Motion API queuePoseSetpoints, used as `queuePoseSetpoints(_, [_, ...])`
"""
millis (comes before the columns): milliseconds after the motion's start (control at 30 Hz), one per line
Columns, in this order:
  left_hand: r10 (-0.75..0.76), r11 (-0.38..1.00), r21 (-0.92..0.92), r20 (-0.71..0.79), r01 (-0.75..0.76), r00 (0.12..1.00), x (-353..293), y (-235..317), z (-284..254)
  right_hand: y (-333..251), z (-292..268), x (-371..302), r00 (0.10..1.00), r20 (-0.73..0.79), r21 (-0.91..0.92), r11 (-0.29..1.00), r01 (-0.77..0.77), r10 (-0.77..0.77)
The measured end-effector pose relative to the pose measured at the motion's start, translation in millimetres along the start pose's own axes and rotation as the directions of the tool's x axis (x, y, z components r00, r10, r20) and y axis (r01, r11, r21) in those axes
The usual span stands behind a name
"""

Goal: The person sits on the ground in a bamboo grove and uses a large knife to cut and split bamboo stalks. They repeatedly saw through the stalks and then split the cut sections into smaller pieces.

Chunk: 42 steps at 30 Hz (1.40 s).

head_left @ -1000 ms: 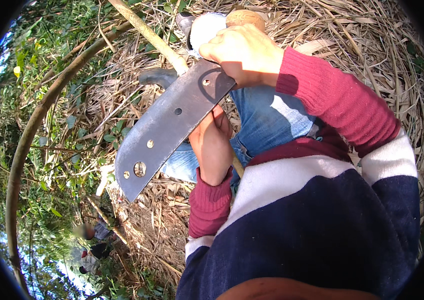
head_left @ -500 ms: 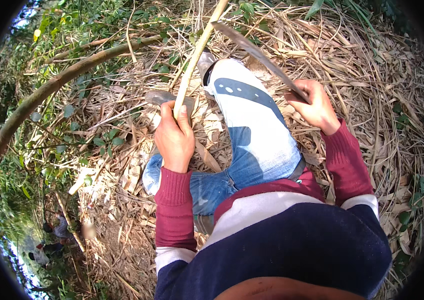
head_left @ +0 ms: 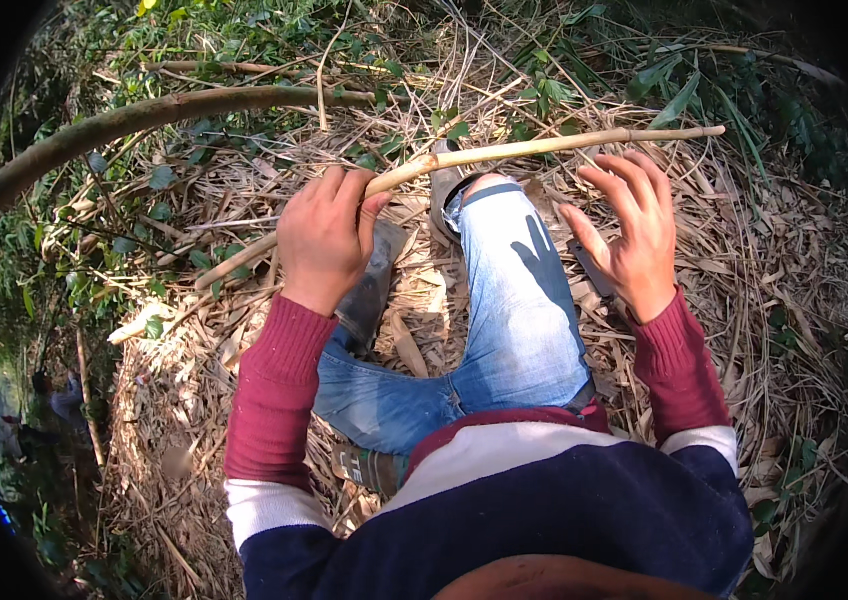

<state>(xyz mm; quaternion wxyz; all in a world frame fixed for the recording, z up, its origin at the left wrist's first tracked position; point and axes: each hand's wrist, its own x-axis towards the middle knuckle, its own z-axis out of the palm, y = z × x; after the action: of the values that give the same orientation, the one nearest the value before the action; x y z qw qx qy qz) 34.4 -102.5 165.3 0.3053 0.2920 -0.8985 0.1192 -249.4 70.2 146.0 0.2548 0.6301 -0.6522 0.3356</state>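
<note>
Gripping a pale stick (head_left: 534,146) in our curled left hand (head_left: 324,238), we hold our right hand (head_left: 636,245) half-spread and empty.

A curved brown stem (head_left: 224,98) crosses green foliage (head_left: 244,42) beside dry litter (head_left: 769,250); dim shapes (head_left: 68,398), far left, may be people.

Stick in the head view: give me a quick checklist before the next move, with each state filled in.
1. Left hand closed around the stick: ok.
2. Right hand closed around it: not ok, fingers spread open.
3. Right tip in view: ok.
4. Stick straight: not ok, slight bend at the joint right of the left hand.
5. Dark flat thing by the right hand identified: cannot tell, partly hidden.
</note>
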Motion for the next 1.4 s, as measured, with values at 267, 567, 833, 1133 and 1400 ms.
queuePoseSetpoints(267, [0.067, 0.996, 0.075, -0.148, -0.056, 0.987, 33, 3, -22, -37, 59, 82, 0.977, 0.114, 0.320, 0.937, 0.137, -0.182])
queuePoseSetpoints(567, [0.026, 0.998, 0.056, -0.267, -0.012, 0.963, 51, 8, -10, -51, 65, 99, 0.984, -0.127, 0.194, 0.970, 0.149, -0.126])
queuePoseSetpoints(833, [-0.038, 0.999, 0.000, -0.283, 0.040, 0.958, 47, 11, 6, -53, 75, 89, 0.981, -0.169, 0.070, 0.992, 0.109, -0.096])
queuePoseSetpoints(1133, [-0.164, 0.954, -0.242, 0.064, 0.175, 0.984, 41, 12, 27, -21, 69, 81, 0.985, 0.157, 0.150, 0.988, 0.043, -0.067])
queuePoseSetpoints(1400, [-0.088, 0.978, -0.167, 0.200, 0.123, 0.976, 12, -36, 89, 59, 128, 57, 0.690, 0.708, 0.058, 0.960, -0.272, 0.152])
